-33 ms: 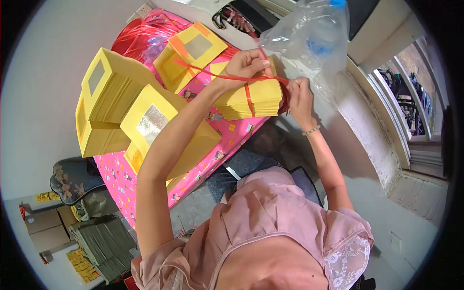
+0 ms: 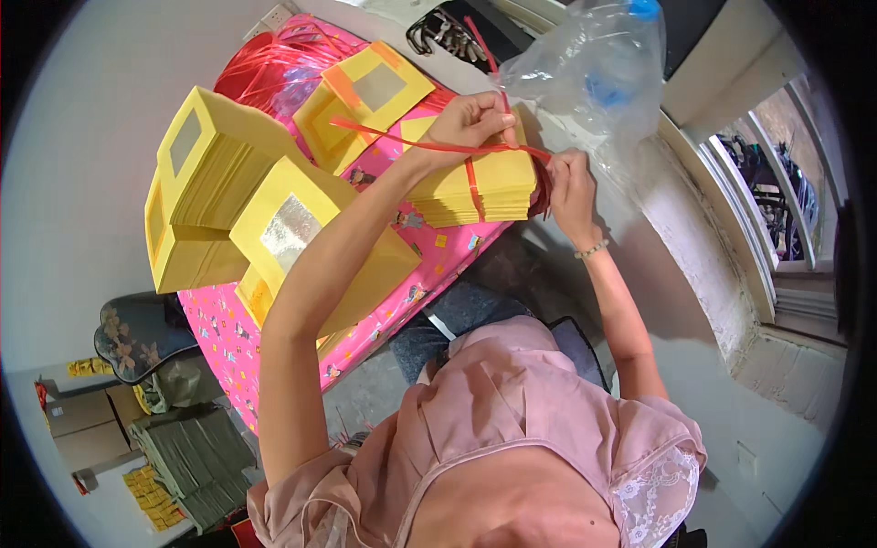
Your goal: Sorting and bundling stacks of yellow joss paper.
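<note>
A stack of yellow paper pieces (image 2: 438, 203) lies at the table's right end, with a red plastic strip (image 2: 474, 190) wrapped round it. Above the stack my left hand (image 2: 473, 123) is closed, pinching the red strip near where it crosses; one loose end reaches left over my wrist and another sticks up beyond the fingers. My right hand (image 2: 573, 194) is closed at the stack's right side, gripping the strip where it runs taut from the left hand. Dark red strands hang beside that hand. The crossing itself is partly hidden by my left fingers.
Tall yellow stacks with silvery windows (image 2: 290, 228) stand left on the pink patterned tablecloth (image 2: 215, 333). Flat yellow pieces (image 2: 382, 87) and a red strip bundle (image 2: 251, 68) lie behind. A clear plastic bag (image 2: 594, 68) sits on the ledge by the window at right.
</note>
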Demonstrator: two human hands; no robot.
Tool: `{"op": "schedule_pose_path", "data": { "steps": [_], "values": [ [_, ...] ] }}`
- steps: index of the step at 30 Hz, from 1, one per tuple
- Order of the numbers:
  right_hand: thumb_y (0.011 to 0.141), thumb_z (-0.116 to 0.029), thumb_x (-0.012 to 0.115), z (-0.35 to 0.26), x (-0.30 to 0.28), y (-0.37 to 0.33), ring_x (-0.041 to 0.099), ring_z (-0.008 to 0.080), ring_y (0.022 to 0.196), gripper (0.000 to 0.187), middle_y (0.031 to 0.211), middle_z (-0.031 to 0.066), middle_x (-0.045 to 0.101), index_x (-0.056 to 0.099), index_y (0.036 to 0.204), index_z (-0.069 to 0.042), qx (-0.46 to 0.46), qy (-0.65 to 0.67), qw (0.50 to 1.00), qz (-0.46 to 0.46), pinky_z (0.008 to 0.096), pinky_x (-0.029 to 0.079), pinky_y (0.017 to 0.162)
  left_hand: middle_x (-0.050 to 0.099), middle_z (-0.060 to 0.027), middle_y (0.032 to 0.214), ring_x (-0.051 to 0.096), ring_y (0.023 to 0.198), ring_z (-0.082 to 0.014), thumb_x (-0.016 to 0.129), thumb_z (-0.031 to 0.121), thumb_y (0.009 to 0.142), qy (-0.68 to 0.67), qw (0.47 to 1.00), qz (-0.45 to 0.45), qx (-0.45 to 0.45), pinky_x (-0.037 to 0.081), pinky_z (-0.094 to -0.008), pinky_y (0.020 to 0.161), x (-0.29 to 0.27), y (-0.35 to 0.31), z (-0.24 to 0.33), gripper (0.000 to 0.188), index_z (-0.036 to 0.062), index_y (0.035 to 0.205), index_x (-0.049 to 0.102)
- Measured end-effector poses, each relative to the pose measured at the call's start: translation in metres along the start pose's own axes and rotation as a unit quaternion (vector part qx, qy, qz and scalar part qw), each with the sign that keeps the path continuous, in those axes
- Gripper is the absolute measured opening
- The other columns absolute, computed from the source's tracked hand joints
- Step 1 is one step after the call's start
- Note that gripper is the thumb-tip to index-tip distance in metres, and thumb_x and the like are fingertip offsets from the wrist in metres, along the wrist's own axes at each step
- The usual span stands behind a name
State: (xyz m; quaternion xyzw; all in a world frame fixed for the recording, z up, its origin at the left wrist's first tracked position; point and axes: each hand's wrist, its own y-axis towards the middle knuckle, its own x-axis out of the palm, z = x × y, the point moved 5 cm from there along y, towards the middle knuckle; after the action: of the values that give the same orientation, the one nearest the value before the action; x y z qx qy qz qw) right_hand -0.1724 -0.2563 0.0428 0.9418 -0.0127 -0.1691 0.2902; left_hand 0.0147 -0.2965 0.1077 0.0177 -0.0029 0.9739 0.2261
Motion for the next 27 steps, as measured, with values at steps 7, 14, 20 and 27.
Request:
{"op": "schedule_pose_path", "data": {
  "steps": [7, 14, 20, 27],
  "values": [
    [0.099, -0.014, 0.049, -0.003, -0.005, 0.002, 0.059, 0.038, 0.075, 0.014, 0.082, 0.0168, 0.056, 0.047, 0.095, -0.002, -0.024, -0.069, 0.997, -0.033, 0.0413, 0.047, 0.066, 0.066, -0.0021, 0.074, 0.057, 0.065, -0.0047, 0.059, 0.014, 0.096, 0.039, 0.999, -0.032, 0.005, 0.045, -0.0206, 0.06, 0.005, 0.002, -0.001, 0.014, 0.0018, 0.089, 0.06],
    [0.099, -0.013, 0.048, -0.069, -0.018, 0.043, 0.06, 0.0375, 0.073, 0.012, 0.083, 0.0174, 0.056, 0.047, 0.096, -0.002, -0.08, -0.007, 0.996, -0.045, 0.0425, 0.047, 0.064, 0.066, -0.0019, 0.075, 0.06, 0.069, -0.0061, 0.062, 0.012, 0.094, 0.122, 0.99, -0.057, -0.033, 0.047, -0.0212, 0.066, 0.01, 0.006, -0.001, 0.012, 0.0014, 0.096, 0.059],
    [0.101, -0.016, 0.045, -0.099, 0.009, 0.078, 0.06, 0.0285, 0.054, 0.016, 0.078, 0.0158, 0.056, 0.043, 0.095, -0.001, -0.068, 0.078, 0.985, -0.141, 0.0331, 0.047, 0.051, 0.067, -0.0041, 0.072, 0.062, 0.068, -0.0078, 0.063, 0.007, 0.091, 0.172, 0.984, -0.051, -0.012, 0.048, -0.0226, 0.064, 0.008, 0.002, 0.005, 0.009, -0.0002, 0.087, 0.066],
    [0.104, -0.02, 0.039, -0.082, 0.018, 0.1, 0.059, 0.0147, 0.072, 0.02, 0.081, 0.0053, 0.059, 0.046, 0.095, -0.004, -0.048, 0.062, 0.982, -0.172, 0.0299, 0.048, 0.062, 0.061, 0.0012, 0.072, 0.051, 0.065, -0.0058, 0.057, 0.018, 0.097, 0.259, 0.963, -0.068, -0.014, 0.041, -0.0237, 0.058, 0.011, -0.003, -0.002, 0.025, 0.0008, 0.081, 0.066]
  ]
}}
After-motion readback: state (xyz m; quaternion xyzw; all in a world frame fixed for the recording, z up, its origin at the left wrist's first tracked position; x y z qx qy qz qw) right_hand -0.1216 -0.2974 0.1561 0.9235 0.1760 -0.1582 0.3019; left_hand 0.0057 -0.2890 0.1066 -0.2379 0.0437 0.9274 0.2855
